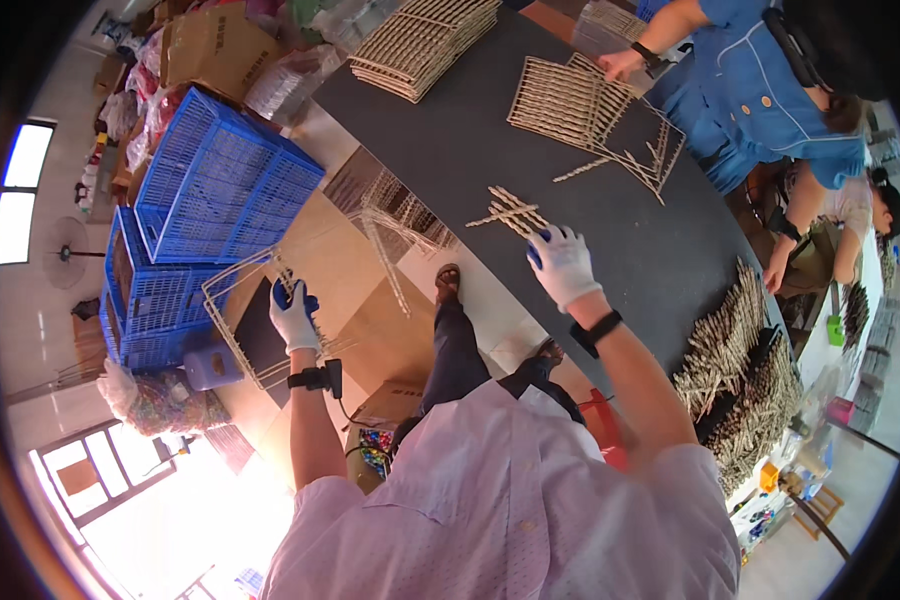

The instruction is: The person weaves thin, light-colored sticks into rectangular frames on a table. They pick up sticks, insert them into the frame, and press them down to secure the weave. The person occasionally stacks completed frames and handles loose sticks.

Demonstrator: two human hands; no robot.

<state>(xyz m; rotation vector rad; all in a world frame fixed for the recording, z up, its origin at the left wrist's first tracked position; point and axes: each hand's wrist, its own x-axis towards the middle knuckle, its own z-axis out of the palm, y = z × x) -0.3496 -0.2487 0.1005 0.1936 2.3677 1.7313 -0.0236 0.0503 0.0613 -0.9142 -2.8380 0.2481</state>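
Note:
My left hand [294, 316], in a white glove with blue fingertips, is closed around one side of a thin rectangular frame [233, 339] with beige twisted strips. It holds the frame off the table's left side, above the floor. Over the dark table my right hand [566, 268], gloved alike, has its fingers apart. Its fingertips are at the near end of a few loose beige twisted strips [511, 211], which lie crossed on the tabletop. Whether they touch the strips is hard to see.
The dark table [420, 140] bears a stack of woven panels [425, 45], more panels [570, 100] under a co-worker's hand [622, 64], and bundled strips [740, 370]. Blue plastic crates [225, 180] stand at left. Woven pieces [400, 210] lie beside the table; a red stool [604, 430] is near my legs.

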